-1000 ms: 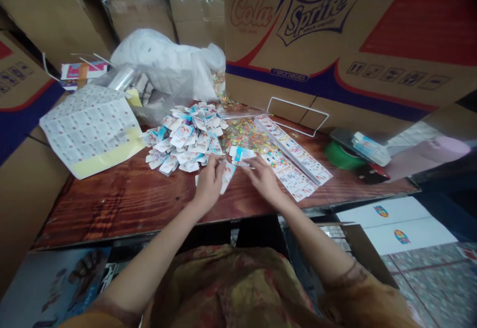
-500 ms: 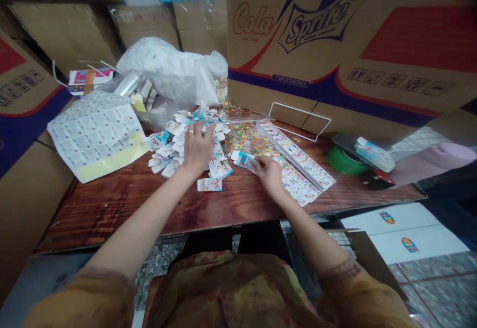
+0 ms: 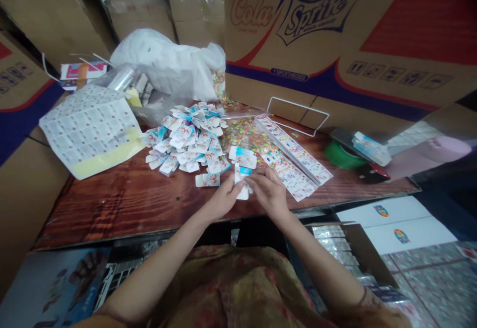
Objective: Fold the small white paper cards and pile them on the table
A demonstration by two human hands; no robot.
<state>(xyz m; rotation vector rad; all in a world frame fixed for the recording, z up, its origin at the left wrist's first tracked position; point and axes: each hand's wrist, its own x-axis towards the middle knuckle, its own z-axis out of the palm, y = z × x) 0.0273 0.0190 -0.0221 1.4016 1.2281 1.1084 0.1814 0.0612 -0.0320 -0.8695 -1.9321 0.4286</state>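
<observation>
My left hand is closed on a small white-and-blue cardboard box, its flaps standing out at the ends. The fingers of my right hand are pinched at the right side of that same box; their tips are partly hidden. Just beyond lies another small box with a hand printed on it. A single box rests to the left, in front of a heap of similar boxes with open flaps.
Printed sticker strips lie on the wooden table right of scattered colourful bits. A patterned sheet is at left. A white wire frame, green tape roll and pink bottle are at right. A large carton stands behind.
My left hand has come off the heap, moving right and nearer, and now holds a box. My right hand has moved slightly nearer to me; a box lies where it was holding one.
</observation>
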